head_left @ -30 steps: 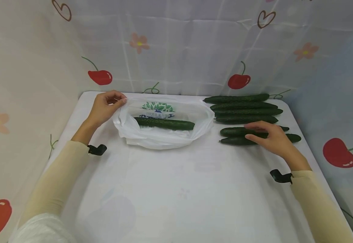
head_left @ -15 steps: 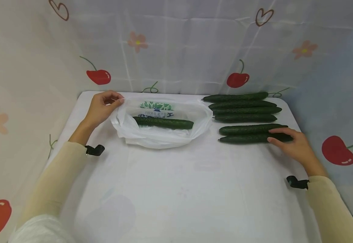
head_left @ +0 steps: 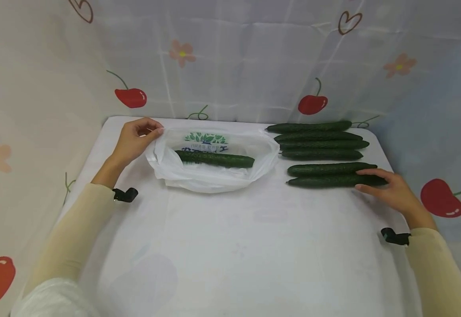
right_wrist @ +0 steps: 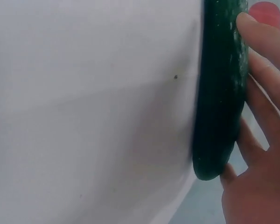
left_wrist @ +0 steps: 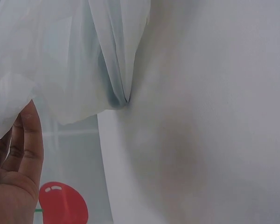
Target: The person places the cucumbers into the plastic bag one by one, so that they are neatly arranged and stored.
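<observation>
In the head view my left hand (head_left: 133, 140) pinches the upper left edge of a white plastic bag (head_left: 210, 184) with a green leafy print; the left wrist view shows its fingers (left_wrist: 30, 144) at the hanging plastic. The bag's mouth lies spread, with one cucumber (head_left: 214, 159) inside. At the right, my right hand (head_left: 398, 193) reaches around the right end of the nearest cucumber (head_left: 325, 181), thumb on its near side and fingers over the far side. Up close, the right wrist view shows that cucumber's rounded end (right_wrist: 210, 158) against the fingers. Another cucumber (head_left: 325, 169) lies just behind it.
Several more cucumbers (head_left: 321, 144) lie side by side at the back right of the white table (head_left: 230, 246). A hanging sheet (head_left: 238, 66) with cherries and flowers closes off the back and sides.
My right hand has moved right along the two nearest cucumbers, from their middle to the right end of the front one. My left hand stays at the bag's edge.
</observation>
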`<state>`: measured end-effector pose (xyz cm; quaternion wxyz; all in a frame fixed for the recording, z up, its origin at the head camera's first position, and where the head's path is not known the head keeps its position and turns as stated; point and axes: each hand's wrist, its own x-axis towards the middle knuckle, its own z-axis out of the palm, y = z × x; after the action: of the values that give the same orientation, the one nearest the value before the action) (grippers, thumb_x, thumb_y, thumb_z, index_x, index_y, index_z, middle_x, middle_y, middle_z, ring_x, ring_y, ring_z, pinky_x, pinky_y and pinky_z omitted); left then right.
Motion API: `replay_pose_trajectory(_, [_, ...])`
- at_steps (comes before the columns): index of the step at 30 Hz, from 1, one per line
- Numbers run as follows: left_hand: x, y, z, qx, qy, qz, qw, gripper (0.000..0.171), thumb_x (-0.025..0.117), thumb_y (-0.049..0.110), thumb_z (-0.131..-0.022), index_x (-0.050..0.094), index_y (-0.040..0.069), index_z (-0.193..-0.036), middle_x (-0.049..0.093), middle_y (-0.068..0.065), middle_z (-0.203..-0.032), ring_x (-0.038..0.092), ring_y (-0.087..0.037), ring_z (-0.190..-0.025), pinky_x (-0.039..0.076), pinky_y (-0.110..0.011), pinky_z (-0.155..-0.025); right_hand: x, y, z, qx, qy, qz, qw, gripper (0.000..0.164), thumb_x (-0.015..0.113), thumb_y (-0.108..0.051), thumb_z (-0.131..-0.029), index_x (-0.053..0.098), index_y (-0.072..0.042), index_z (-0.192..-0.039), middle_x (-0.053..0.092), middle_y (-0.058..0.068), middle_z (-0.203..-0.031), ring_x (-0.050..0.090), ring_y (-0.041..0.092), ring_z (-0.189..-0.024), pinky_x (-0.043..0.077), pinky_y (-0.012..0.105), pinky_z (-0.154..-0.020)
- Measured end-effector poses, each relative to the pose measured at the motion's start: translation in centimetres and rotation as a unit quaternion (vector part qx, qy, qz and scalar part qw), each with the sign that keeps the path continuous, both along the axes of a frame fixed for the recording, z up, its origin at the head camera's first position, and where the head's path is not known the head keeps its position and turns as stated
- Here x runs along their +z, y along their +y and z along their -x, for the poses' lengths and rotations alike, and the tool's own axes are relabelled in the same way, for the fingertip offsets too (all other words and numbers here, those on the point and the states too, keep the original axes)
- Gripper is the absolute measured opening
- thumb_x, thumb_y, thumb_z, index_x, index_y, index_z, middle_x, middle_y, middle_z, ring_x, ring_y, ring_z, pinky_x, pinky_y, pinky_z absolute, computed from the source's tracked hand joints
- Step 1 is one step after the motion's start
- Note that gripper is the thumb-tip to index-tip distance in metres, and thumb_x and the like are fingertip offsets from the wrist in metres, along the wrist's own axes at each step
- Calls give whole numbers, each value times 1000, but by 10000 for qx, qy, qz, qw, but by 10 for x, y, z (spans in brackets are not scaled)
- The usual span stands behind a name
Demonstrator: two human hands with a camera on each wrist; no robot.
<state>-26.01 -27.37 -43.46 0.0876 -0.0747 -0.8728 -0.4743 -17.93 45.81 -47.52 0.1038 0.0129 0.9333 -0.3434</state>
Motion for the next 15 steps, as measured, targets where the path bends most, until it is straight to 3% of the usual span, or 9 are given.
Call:
replay_pose_trajectory(4, [12, 6, -8, -64, 44, -72, 9999, 22, 70, 16, -105, 76, 1, -119, 71, 14, -102, 62, -4, -91, 49, -10, -81, 1, 3, 2, -58, -132, 5, 9999, 65, 75, -50, -99, 57, -22, -154, 33, 20, -171, 21, 40, -154, 31, 77, -112])
replay_pose_trajectory(8, [18, 8, -12, -92, 26, -100, 9999, 22, 70, 15, -105, 75, 0, -119, 72, 10, -104, 61, -3, -91, 49, -10, -81, 0, 7, 4, 39, -156, -133, 9998, 69, 77, -52, -97, 55, -21, -155, 32, 23, -172, 21, 47, -155, 30, 82, -110])
replay_pose_trajectory(15, [16, 9, -13, -54, -35, -78, 9999, 21, 70, 14, -105, 75, 1, -120, 72, 6, -106, 62, -4, -91, 49, -11, -82, -9, 14, 3, 297, 486, -585, 9967, 63, 83, -41, -95, 61, -12, -147, 48, 28, -159, 31, 56, -146, 31, 77, -106])
